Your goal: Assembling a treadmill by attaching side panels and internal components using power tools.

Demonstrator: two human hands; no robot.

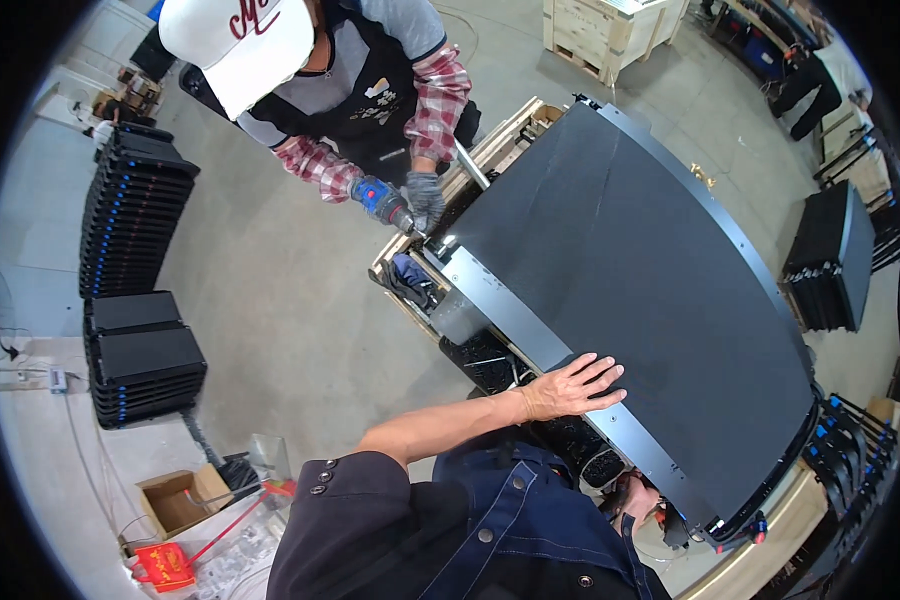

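Observation:
My left hand [573, 388] lies flat, fingers spread, across the silver metal edge strip [515, 315] of a large dark grey panel [610, 250] with a curved far side. My right hand [637, 500] is low beside the panel's near edge, partly under it; its fingers are mostly hidden, so I cannot tell what it touches. Close to it, at the panel's near corner, is a red-and-black fitting [760, 528]. Across from me, a co-worker in gloves and plaid sleeves holds a blue cordless drill [380, 200] against the panel's other corner.
Wooden framing [790, 530] and a tray of dark cloths [410, 280] sit under the panel. Stacked black panels [135, 220] stand at left, more [832, 255] at right. A wooden crate [610, 35] is at the back. An opened cardboard box [182, 500] lies lower left.

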